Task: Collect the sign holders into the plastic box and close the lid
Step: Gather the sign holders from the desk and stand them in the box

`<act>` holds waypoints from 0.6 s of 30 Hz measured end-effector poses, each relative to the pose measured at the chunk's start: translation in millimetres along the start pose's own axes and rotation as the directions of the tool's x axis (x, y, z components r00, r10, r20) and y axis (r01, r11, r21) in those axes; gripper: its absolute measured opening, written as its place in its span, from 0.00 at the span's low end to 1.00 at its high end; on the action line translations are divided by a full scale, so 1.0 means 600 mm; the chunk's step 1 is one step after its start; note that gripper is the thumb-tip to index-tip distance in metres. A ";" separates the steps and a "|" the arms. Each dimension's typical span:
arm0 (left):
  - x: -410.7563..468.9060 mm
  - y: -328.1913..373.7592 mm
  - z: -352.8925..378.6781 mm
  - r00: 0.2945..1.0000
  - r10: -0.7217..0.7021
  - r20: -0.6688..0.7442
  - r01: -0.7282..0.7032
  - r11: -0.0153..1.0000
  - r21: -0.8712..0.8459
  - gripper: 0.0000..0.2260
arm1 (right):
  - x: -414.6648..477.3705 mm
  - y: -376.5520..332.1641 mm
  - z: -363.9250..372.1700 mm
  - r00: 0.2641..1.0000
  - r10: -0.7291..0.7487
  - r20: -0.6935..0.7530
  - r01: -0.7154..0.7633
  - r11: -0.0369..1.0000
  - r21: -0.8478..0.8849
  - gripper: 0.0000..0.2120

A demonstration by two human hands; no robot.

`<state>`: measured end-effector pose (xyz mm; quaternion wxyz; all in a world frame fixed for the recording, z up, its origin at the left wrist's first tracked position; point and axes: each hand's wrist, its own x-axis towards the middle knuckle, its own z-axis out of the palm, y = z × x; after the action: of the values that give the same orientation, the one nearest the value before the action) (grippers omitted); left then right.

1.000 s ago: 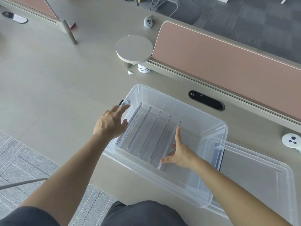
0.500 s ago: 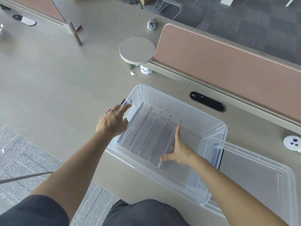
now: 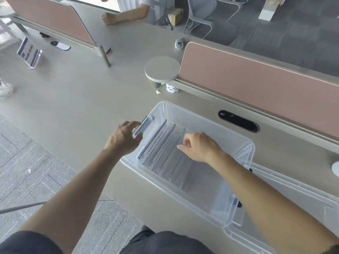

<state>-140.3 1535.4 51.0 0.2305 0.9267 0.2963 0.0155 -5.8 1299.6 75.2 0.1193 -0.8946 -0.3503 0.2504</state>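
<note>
The clear plastic box (image 3: 202, 117) stands open on the desk in front of me. Several clear sign holders (image 3: 161, 149) lean in a row in its left half. My left hand (image 3: 123, 141) curls around the latch handle on the box's left end. Over the row inside the box, my right hand (image 3: 200, 147) has its fingers curled and pinches the top edge of one holder. The lid (image 3: 300, 197) lies flat under the box's right end. One more sign holder (image 3: 29, 53), with a printed sheet in it, stands at the far left of the desk.
A pink divider panel (image 3: 256, 85) runs behind the box, with a cable slot (image 3: 238, 121) at its foot and a round stand (image 3: 162, 70) at its left end. Another person's hand (image 3: 110, 18) rests on the desk at the back. A transparent object (image 3: 5, 88) stands at the left edge.
My right hand went from flat against the last holder to on top of the row, fingers curled. My left hand shifted onto the box's end handle. The holders lean further left.
</note>
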 end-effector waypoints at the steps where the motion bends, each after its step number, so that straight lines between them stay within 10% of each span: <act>1: -0.013 -0.004 -0.012 0.999 -0.049 -0.003 0.049 0.998 -0.031 0.12 | 0.006 -0.022 -0.008 0.997 -0.074 0.023 0.074 0.997 0.010 0.14; 8: -0.114 -0.110 -0.111 0.952 -0.306 -0.008 0.305 0.949 -0.076 0.07 | 0.050 -0.224 0.009 0.914 -0.373 0.158 0.397 0.903 -0.164 0.12; 18: -0.254 -0.387 -0.228 0.910 -0.368 -0.191 0.319 0.916 -0.244 0.07 | 0.077 -0.579 0.075 0.862 -0.427 0.273 0.506 0.757 -0.413 0.17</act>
<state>-414.3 1674.3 88.5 0.2886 0.8222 0.4773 0.1137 -197.6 1585.4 155.5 -0.0718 -0.7564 -0.6213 0.1917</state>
